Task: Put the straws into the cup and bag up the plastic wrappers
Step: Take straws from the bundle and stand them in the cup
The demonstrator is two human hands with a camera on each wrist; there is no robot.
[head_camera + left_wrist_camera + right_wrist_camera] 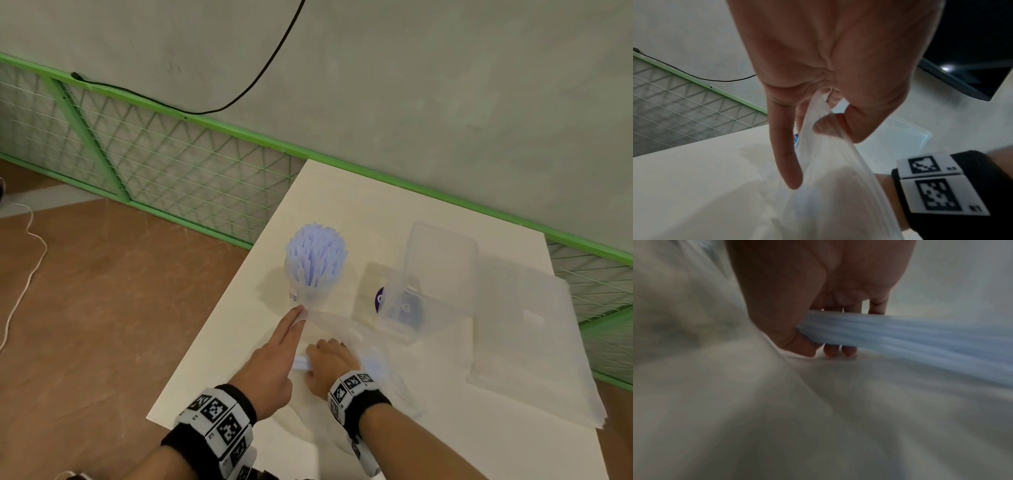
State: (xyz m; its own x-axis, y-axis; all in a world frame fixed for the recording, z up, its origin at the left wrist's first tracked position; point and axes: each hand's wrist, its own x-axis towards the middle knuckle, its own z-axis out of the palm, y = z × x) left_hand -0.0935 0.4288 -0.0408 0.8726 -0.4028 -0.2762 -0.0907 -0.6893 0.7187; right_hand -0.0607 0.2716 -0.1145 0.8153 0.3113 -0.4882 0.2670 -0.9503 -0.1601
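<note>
Clear plastic box [431,274] stands at two o'clock, the straw-filled cup [313,284] at twelve. Right hand [330,363] fingers grip a straw bundle [900,340] lying crosswise; left hand [274,363] pinches the bag [830,162].

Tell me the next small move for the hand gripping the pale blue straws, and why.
Probably draw the bunch of pale blue plastic straws clear of the clear plastic bag and lift it toward the straw-filled clear cup: the right hand grips it while the left hand pinches the bag's edge.

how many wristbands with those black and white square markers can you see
2. One wristband is on the left wrist, at the table's near edge. The other wristband is on the right wrist, just right of it over the table.
</note>
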